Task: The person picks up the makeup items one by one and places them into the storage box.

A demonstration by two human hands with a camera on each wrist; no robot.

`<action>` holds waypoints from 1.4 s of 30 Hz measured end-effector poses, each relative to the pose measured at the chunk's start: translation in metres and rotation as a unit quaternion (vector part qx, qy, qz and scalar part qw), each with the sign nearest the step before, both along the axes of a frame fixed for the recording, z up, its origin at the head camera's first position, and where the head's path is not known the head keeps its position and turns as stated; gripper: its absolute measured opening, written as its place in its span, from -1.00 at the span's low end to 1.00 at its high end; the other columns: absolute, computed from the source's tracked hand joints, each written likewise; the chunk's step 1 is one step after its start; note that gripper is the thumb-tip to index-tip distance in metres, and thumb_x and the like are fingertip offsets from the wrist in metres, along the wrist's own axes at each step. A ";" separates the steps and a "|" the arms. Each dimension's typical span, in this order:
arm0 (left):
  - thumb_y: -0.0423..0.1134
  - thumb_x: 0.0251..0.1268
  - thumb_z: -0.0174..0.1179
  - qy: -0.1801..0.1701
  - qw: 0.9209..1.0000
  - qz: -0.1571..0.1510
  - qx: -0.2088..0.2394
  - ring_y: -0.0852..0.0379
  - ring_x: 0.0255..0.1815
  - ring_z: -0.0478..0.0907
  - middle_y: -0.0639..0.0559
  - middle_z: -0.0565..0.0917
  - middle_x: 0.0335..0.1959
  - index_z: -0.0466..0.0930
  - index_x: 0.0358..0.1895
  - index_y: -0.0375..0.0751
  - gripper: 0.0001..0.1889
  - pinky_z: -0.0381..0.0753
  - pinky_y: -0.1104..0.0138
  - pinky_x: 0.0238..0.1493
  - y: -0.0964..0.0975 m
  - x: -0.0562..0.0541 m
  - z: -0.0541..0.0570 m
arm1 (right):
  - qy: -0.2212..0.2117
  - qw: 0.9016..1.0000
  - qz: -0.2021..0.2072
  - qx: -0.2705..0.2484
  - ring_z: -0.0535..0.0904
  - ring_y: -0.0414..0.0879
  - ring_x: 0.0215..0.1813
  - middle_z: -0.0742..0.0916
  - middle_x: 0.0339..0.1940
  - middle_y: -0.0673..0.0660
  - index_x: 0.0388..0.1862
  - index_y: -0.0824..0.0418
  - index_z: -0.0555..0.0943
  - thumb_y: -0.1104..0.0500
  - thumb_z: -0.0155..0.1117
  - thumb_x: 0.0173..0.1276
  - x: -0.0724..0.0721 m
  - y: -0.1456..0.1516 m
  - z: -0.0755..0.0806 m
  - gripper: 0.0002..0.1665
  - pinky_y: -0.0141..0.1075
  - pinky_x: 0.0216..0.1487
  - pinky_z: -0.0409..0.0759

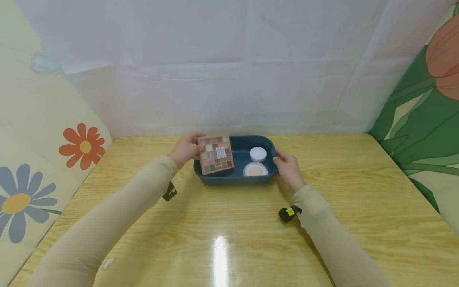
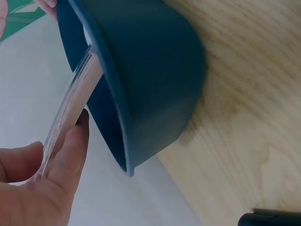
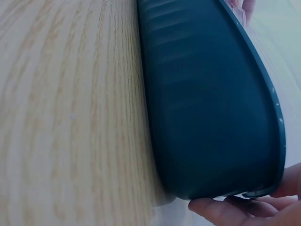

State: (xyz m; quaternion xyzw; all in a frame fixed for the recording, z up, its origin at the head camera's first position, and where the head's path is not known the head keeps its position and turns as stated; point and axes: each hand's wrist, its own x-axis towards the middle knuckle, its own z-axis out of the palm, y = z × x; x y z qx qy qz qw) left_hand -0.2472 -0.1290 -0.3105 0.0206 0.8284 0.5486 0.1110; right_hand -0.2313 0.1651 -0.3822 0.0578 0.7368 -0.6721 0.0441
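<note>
The palette [image 1: 218, 159], a flat square case with a grid of brown, pink and pale squares, covers much of the left end of the basin [image 1: 236, 181], so whatever lies beneath it is hidden. White lettering on its clear cover is too blurred to read. In the left wrist view the palette's lower edge disappears behind the basin's rim; whether it touches the bottom cannot be told. The right wrist view shows the basin's outer wall, which blocks the contents, and the right hand is cut off by the frame's edge.

The basin is dark blue, oblong with rounded corners, and stands upright on the wood-grain table [image 1: 251, 223]. In its right half are a round white-topped container [image 1: 258, 153] and, just in front of it, a round clear-rimmed case [image 1: 255, 170] with a pale pinkish centre.

The left hand [image 1: 185, 150] pinches the palette by its left edge, thumb on the cover and fingers behind; the palette tilts over and partly into the basin, to the right of that hand. The right hand [image 1: 289, 169] grips the basin's right end.
</note>
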 end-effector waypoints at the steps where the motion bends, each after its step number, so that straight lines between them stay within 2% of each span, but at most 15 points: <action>1: -0.59 0.34 -0.08 0.000 1.000 -0.005 -0.005 -0.21 0.06 0.49 -0.42 0.39 0.21 0.14 0.46 -0.33 -0.40 0.65 0.12 0.01 0.001 -0.001 0.001 | 0.001 1.000 0.000 0.000 0.26 0.14 0.43 0.27 0.47 0.35 0.49 0.42 0.12 0.34 -0.18 0.55 0.000 0.000 0.000 -0.44 -0.07 0.33 0.37; 9: -0.58 0.35 -0.05 -0.013 0.998 -0.032 -0.043 -0.05 -0.18 0.55 -0.41 0.46 0.10 0.20 0.41 -0.35 -0.45 0.68 0.21 -0.13 0.006 -0.009 0.007 | -0.005 1.000 -0.002 0.006 0.25 0.14 0.43 0.27 0.47 0.36 0.49 0.41 0.11 0.35 -0.17 0.56 0.001 0.000 0.002 -0.43 -0.06 0.34 0.36; 17: -0.66 0.23 -0.09 -0.012 0.995 -0.051 -0.086 -0.02 -0.17 0.49 -0.33 0.37 0.24 0.29 0.31 -0.38 -0.46 0.61 0.27 -0.25 0.012 -0.008 0.007 | -0.002 1.000 -0.004 0.009 0.28 0.13 0.41 0.30 0.45 0.38 0.49 0.41 0.12 0.35 -0.17 0.55 0.001 -0.001 0.002 -0.43 -0.04 0.32 0.37; 23: -0.69 0.16 -0.07 -0.012 0.992 -0.064 -0.109 0.04 -0.33 0.44 -0.35 0.41 0.14 0.31 0.29 -0.43 -0.44 0.63 0.28 -0.34 0.020 -0.013 0.004 | -0.006 1.000 -0.005 0.004 0.27 0.13 0.42 0.29 0.46 0.37 0.50 0.39 0.12 0.35 -0.18 0.55 0.002 -0.001 0.002 -0.43 -0.05 0.33 0.37; 28: -0.69 0.14 -0.11 -0.012 0.990 -0.060 -0.125 0.08 -0.38 0.42 -0.33 0.43 0.12 0.32 0.29 -0.45 -0.44 0.59 0.35 -0.45 0.024 -0.020 -0.002 | -0.009 1.000 -0.004 0.003 0.27 0.13 0.42 0.28 0.46 0.36 0.50 0.39 0.11 0.34 -0.18 0.56 0.002 -0.001 0.003 -0.43 -0.04 0.32 0.37; 31: -0.70 0.08 -0.10 -0.004 0.988 -0.054 -0.144 0.05 -0.34 0.43 -0.34 0.46 0.07 0.33 0.26 -0.49 -0.43 0.56 0.37 -0.46 0.027 -0.021 -0.001 | -0.010 1.000 -0.005 0.001 0.26 0.13 0.43 0.28 0.46 0.37 0.50 0.40 0.10 0.34 -0.18 0.56 0.002 -0.001 0.004 -0.43 -0.05 0.33 0.36; 34: -0.70 0.03 -0.10 0.010 0.981 -0.057 -0.185 0.04 -0.33 0.41 -0.33 0.49 0.03 0.37 0.21 -0.50 -0.44 0.50 0.40 -0.47 0.028 -0.024 0.000 | -0.010 1.000 -0.005 -0.002 0.23 0.13 0.44 0.27 0.46 0.38 0.50 0.41 0.09 0.34 -0.19 0.55 0.002 -0.001 0.004 -0.42 -0.06 0.34 0.35; 38: -0.65 0.10 -0.09 0.014 0.968 -0.067 -0.242 0.06 -0.36 0.42 -0.32 0.53 -0.03 0.42 0.13 -0.51 -0.55 0.49 0.40 -0.47 0.031 -0.029 0.000 | -0.011 1.000 -0.005 0.001 0.23 0.13 0.45 0.27 0.47 0.37 0.50 0.40 0.09 0.34 -0.19 0.55 0.003 -0.001 0.005 -0.42 -0.07 0.35 0.35; 42: -0.59 0.17 -0.02 0.013 0.951 -0.078 -0.298 -0.02 -0.28 0.52 -0.36 0.55 0.03 0.43 0.11 -0.56 -0.61 0.61 0.31 -0.31 0.036 -0.032 0.004 | -0.011 1.000 -0.004 0.008 0.25 0.13 0.43 0.28 0.46 0.37 0.50 0.39 0.10 0.34 -0.19 0.56 0.003 0.000 0.004 -0.42 -0.05 0.32 0.37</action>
